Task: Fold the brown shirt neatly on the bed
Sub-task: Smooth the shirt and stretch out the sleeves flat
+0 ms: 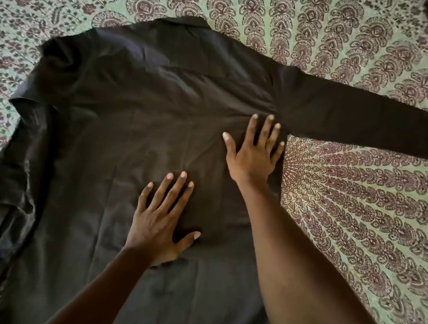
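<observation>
"None of the folds are made yet, as far as I can see. The brown shirt point(135, 123) lies spread back-up on the bed point(354, 206), collar away from me."

"And the hands?"

"Both flat, fingers straight and spread, gripping nothing. My left hand point(160, 221) presses the middle of the back; my right hand point(254, 151) presses near the side seam, just below the armpit."

"Sleeves?"

"One sleeve point(359, 120) stretches straight out beyond my right fingertips. The other sleeve point(17, 151) is bunched far off my left hand. I judge this as smoothing; everything else remains."
</observation>
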{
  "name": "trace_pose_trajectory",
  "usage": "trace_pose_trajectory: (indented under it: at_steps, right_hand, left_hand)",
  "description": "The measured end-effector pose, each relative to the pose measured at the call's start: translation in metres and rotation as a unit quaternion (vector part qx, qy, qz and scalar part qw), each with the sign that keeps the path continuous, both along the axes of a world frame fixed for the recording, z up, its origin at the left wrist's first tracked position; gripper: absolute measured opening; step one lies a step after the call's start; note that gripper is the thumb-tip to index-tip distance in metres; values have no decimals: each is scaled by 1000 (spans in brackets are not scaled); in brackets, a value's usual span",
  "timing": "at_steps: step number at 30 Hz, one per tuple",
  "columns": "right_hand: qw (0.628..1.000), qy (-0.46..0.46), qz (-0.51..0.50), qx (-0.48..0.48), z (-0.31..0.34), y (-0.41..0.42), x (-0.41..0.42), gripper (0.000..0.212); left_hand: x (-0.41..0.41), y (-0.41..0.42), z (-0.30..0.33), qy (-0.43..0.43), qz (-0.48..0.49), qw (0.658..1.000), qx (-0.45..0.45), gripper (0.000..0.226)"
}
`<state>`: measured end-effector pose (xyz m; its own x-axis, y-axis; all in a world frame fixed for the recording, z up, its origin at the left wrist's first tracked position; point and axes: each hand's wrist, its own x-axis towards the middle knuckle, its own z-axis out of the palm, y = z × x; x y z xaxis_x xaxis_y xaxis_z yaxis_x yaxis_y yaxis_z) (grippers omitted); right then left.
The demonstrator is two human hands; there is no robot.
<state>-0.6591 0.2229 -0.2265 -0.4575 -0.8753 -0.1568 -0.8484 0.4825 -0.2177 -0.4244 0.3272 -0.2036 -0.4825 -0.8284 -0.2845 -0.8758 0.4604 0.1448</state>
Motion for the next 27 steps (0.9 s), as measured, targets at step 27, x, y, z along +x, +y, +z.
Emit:
trace_pose_trajectory:
  at_steps: [27]
  right_hand:
    - [998, 66, -8, -15, 18, 217, 59, 89]
  left_hand:
    - [42, 43, -1, 18, -27, 999, 9, 77]
